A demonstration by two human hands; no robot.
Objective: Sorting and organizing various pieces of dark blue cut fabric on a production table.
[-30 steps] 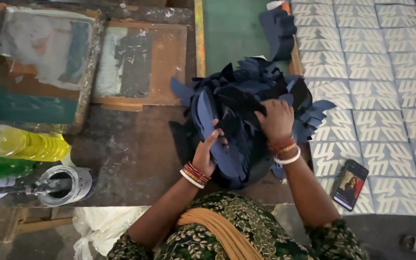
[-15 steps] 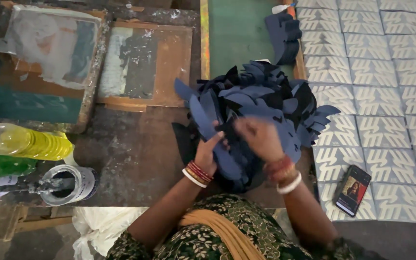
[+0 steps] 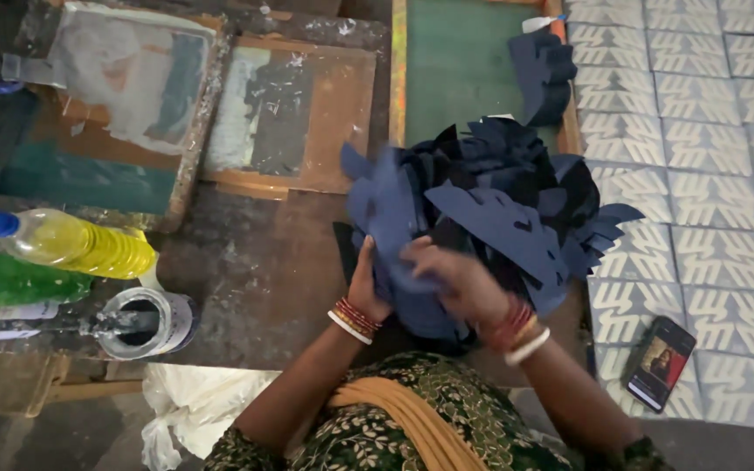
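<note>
Across the right side of the frame runs a sheet of pale printed tiles (image 3: 726, 157), and the dark worn table (image 3: 263, 270) fills the middle. Along the top of the frame lie three framed screens: a stained one (image 3: 106, 105) at upper left, a brown one (image 3: 298, 113) beside it, and a green one (image 3: 460, 61) at upper centre.

Right of centre sits your heap of dark blue cut-out pieces (image 3: 499, 209), touching the green screen's lower edge; a smaller blue stack (image 3: 543, 74) rests on that screen's upper right.

Your left hand (image 3: 368, 288) is closed on the heap's lower left edge, fingers tucked under the pieces. Your right hand (image 3: 460, 283) is blurred on the heap's front; I cannot tell whether it grips anything.

At the left edge lies a yellow bottle (image 3: 80, 249) on its side, with an open tin (image 3: 146, 323) just below it. A phone (image 3: 661, 362) lies on the tiles at lower right.
</note>
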